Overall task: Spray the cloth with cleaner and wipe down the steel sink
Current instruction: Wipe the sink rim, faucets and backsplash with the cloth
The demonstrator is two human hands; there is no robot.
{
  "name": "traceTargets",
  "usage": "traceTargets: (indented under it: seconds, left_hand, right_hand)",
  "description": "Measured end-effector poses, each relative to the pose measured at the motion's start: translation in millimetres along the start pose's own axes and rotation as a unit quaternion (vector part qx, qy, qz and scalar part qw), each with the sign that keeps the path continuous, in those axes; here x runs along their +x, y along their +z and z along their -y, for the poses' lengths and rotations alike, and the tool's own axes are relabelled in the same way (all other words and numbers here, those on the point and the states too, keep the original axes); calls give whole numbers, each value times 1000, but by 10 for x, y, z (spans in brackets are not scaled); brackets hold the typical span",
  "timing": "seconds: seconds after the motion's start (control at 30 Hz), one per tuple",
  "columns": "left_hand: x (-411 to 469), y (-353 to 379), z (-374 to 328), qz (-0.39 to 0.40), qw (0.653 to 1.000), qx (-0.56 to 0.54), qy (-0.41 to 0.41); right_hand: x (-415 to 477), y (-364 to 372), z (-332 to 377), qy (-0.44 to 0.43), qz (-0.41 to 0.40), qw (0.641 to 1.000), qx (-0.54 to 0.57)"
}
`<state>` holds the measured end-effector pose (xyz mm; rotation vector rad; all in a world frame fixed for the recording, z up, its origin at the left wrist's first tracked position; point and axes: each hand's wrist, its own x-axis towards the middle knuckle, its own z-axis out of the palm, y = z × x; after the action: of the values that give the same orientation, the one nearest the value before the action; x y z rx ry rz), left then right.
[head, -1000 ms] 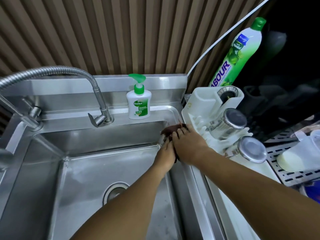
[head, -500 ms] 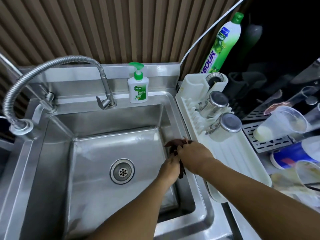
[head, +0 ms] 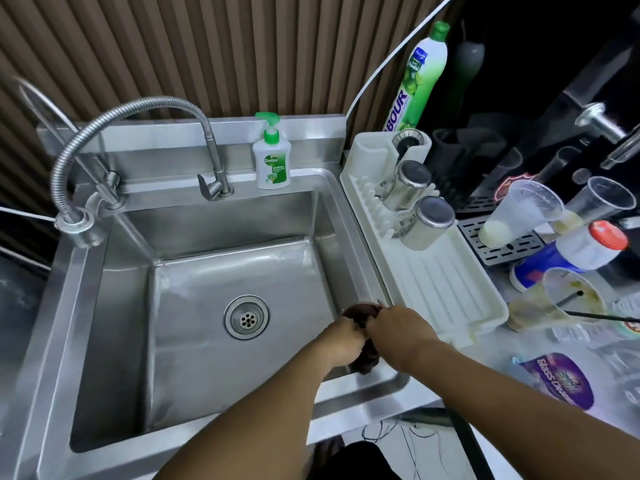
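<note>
A person's two bare hands bunch a dark maroon cloth (head: 361, 312) at the near right corner of a square stainless-steel sink (head: 207, 344), seen from a head-worn camera. The left hand (head: 341, 341) has its fingers curled tightly into the fabric from the basin side. The right hand (head: 398, 330) meets it from the rim side, knuckles up and fingers closed on the same wad. The hands touch, and neither grip leaves a visible gap. One fold of cloth pokes out above the fingers and another hangs below the wrists against the sink's inner wall.

The round steel drain strainer (head: 246, 317) sits well apart to the left. A flexible steel gooseneck tap (head: 138, 107) arches over the back ledge, where a white pump bottle of hand soap with a green top (head: 272, 162) stands. Just beside the sink's right rim lies a white plastic draining rack (head: 445, 289) holding two upturned steel tumblers (head: 429, 218).
</note>
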<state>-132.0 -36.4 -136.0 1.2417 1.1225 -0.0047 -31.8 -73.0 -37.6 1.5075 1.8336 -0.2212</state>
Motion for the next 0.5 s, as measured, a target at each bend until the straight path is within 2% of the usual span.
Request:
traceTargets:
  seconds: [0.1,0.23,0.4,0.5]
  left_hand:
    - [-213,-62,-60,53,998,24,-5]
    - [-433,-310,-208,32,996,78,25]
    - [-697,-843,-399,14,998,40,37]
    - [-955,-1240,-487,16,998,8,55]
  right_hand:
    - [-125,118,46,11,2,998,63]
    - [-147,141,-60,25,-6,966,256]
    - [-83,-185,-121,5,-67,840,538]
    - [-24,-461,-16,-29,-83,775,626]
